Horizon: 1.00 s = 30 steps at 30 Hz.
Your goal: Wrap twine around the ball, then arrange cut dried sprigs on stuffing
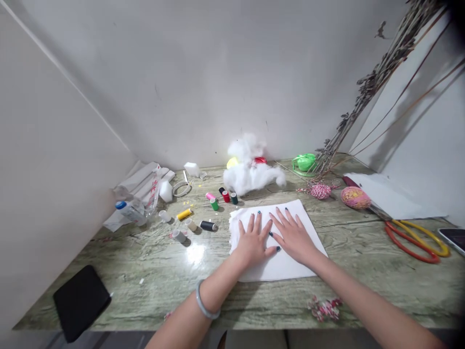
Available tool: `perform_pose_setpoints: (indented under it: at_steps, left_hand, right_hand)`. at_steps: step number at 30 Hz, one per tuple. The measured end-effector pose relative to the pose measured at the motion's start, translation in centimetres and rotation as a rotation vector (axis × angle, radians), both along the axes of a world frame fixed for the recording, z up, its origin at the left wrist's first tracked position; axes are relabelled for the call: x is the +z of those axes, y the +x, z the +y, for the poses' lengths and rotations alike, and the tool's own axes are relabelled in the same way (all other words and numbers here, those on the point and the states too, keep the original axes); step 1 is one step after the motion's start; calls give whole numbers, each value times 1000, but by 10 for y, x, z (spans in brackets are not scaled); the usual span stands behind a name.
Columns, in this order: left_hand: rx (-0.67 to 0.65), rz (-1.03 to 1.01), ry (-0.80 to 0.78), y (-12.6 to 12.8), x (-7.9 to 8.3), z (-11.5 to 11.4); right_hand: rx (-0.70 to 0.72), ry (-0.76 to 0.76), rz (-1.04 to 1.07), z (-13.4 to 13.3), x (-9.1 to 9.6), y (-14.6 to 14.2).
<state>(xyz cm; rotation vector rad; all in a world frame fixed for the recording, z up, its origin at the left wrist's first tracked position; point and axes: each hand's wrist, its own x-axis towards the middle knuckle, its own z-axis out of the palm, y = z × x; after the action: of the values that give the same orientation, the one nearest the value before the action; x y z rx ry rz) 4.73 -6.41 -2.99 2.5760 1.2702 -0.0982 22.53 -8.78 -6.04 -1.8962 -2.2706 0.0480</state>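
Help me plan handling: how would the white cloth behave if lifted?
The white cloth would probably sag, its left edge looking soft and ragged. It looks thin, so likely light. Lifting now may wrinkle it, since the left hand and right hand lie flat on it.

Bright light, white glare on the tabletop, dark upper-right corner, stretched edges

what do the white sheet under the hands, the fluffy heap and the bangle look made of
White sheet: probably soft cloth or felt, matt, with a ragged left edge. Fluffy heap: loose fibre, perhaps cotton or synthetic, with wispy tufts. Bangle: rigid-looking ring, smooth pale grey; stone, glass or plastic, can't tell which.
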Motion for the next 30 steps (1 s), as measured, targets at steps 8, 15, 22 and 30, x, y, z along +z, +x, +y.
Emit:
perform_pose_setpoints:
  at_steps: [8,15,22,30]
  left_hand:
    - [15,-118,6,-8,-1,-3]
    - [-3,-298,88,-11,4,-3]
    - [99,-367,126,-12,0,5]
    - [131,-270,-9,-12,3,8]
  right_hand:
    - [-138,202,171,27,9,6]
    - [-160,246,363,206,131,-17]
    - [-381,52,418,310,135,-56]
    - [-398,177,804,324,152,-33]
